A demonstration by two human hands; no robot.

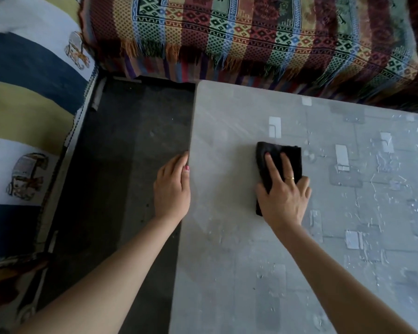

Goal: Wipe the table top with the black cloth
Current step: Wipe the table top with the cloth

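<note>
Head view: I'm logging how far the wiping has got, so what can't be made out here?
- Table top: its right and near parts are cut off by the frame edges.
- Black cloth: its middle is hidden under the right hand.
- Left hand: its fingertips curl over the table's left edge, out of sight.
- Whitish patches: too blurred to tell tape from residue.

Your cloth (279, 165) is black; the worktop (227, 237) is pale grey with whitish patches; the blanket (251, 32) behind it shows multicoloured geometric stripes; the floor (121, 165) is dark grey.
</note>
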